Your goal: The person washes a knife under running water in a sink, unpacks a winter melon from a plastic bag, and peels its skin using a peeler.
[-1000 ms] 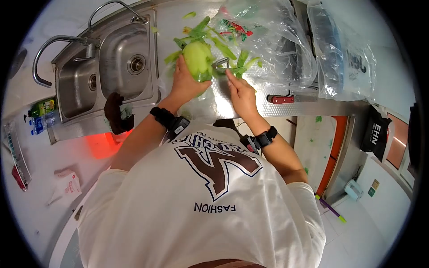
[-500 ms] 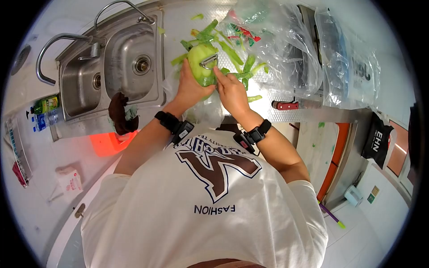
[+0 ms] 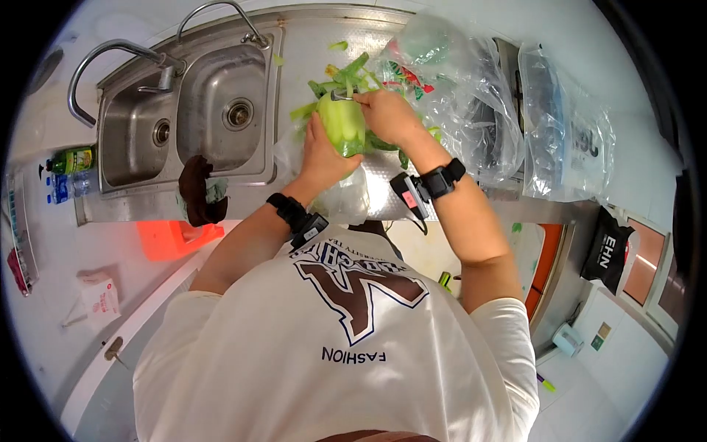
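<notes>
A large pale green gourd (image 3: pixel 343 127), mostly peeled with darker skin at its near end, stands over the metal counter (image 3: pixel 302 70). My left hand (image 3: pixel 321 160) is wrapped around its lower left side and near end. Gripped in my right hand (image 3: pixel 389 116) is a metal peeler (image 3: pixel 341 95), its head at the gourd's far end. A strip of skin rises by the peeler head. Green peelings (image 3: pixel 355 66) lie beyond the gourd and to its right, partly hidden by my right hand. Clear plastic (image 3: pixel 345 195) lies beneath the near end.
On the left is a double sink (image 3: pixel 221 140) with a curved tap (image 3: pixel 110 48). A dark brown cloth-like item (image 3: pixel 195 191) hangs at the counter edge. Clear plastic bags (image 3: pixel 471 110) cover the right side. Bottles (image 3: pixel 70 173) stand far left; an orange-red bin (image 3: pixel 177 239) sits below.
My right hand has moved away from me with the peeler, from the gourd's middle to its far end. The red-handled knife is now hidden behind my right forearm. The view has shifted slightly.
</notes>
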Motion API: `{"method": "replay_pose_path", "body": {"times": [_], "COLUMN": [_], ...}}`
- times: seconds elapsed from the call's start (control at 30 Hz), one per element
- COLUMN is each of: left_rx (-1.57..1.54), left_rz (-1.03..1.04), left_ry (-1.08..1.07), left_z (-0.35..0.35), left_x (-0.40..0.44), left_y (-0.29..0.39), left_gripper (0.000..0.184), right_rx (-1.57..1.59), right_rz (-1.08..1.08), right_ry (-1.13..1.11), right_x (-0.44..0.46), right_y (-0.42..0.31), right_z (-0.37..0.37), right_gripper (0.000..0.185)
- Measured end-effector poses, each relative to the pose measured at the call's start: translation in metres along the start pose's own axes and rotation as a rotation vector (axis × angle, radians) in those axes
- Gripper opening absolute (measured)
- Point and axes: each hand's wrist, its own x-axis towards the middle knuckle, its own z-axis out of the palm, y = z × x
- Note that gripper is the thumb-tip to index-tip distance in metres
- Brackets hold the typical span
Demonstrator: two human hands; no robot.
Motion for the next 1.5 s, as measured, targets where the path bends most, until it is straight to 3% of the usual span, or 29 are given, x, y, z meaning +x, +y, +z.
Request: {"method": "replay_pose_path", "body": {"times": [0.1,0.23,0.3,0.33,0.4,0.47,0.53,0.6,0.67,0.73,0.83,1.03,1.1,1.27,1.33,1.4,1.5], "left_rx": [0.015,0.058,0.005,-0.046,-0.058,-0.066,-0.281,-0.372,-0.455,-0.326,-0.366,-0.332,-0.342,-0.341,0.004,0.014,-0.003], "left_rz": [-0.013,-0.01,0.003,0.01,0.052,0.086,0.078,0.067,0.059,0.081,0.045,0.113,0.11,0.102,0.204,0.206,0.203], "left_ry": [0.011,0.016,0.021,0.017,0.018,0.012,-0.039,-0.067,-0.101,-0.059,-0.094,-0.123,-0.12,-0.097,-0.01,-0.063,-0.118], "left_z": [0.001,0.007,0.006,0.005,0.002,0.0,-0.001,-0.005,-0.006,-0.004,-0.008,-0.008,-0.005,0.001,-0.002,-0.002,-0.004], "left_x": [-0.001,-0.003,-0.004,-0.006,-0.009,-0.013,-0.007,-0.006,-0.006,-0.007,-0.009,-0.004,-0.004,-0.001,-0.012,-0.017,-0.019], "left_y": [0.003,0.011,0.006,0.002,-0.006,-0.015,-0.025,-0.032,-0.035,-0.035,-0.031,-0.033,-0.035,-0.038,-0.022,-0.003,-0.004], "left_gripper": [0.127,0.126,0.126,0.126,0.125,0.125,0.125,0.125,0.125,0.125,0.125,0.126,0.127,0.127,0.123,0.123,0.122], "right_rx": [-0.119,-0.295,-0.402,-0.405,-0.158,-0.075,0.01,0.47,0.509,0.551,0.568,0.434,0.361,0.207,0.158,-0.059,0.072], "right_rz": [-0.03,-0.007,-0.16,-0.159,-0.023,-0.011,0.006,0.143,0.188,0.24,0.164,0.033,0.121,0.053,0.03,-0.042,0.041], "right_ry": [-0.14,-0.144,-0.379,-0.377,-0.119,-0.144,-0.161,0.052,0.048,0.048,0.193,0.291,0.212,0.117,0.107,0.01,-0.049], "right_x": [0.024,0.081,0.095,0.092,0.081,0.059,0.034,0.007,-0.019,-0.047,-0.074,-0.07,-0.06,-0.029,-0.008,0.025,0.058], "right_y": [0.001,0.02,0.015,0.016,0.025,0.043,0.053,0.053,0.046,0.041,0.032,0.013,0.004,-0.001,0.004,0.012,0.013], "right_z": [-0.006,0.02,0.005,0.0,-0.012,-0.012,-0.008,-0.001,0.007,0.022,0.048,0.05,0.034,0.013,0.013,0.02,0.007], "right_gripper": [0.031,0.03,0.03,0.03,0.03,0.031,0.031,0.033,0.034,0.035,0.033,0.034,0.032,0.031,0.03,0.03,0.032]}}
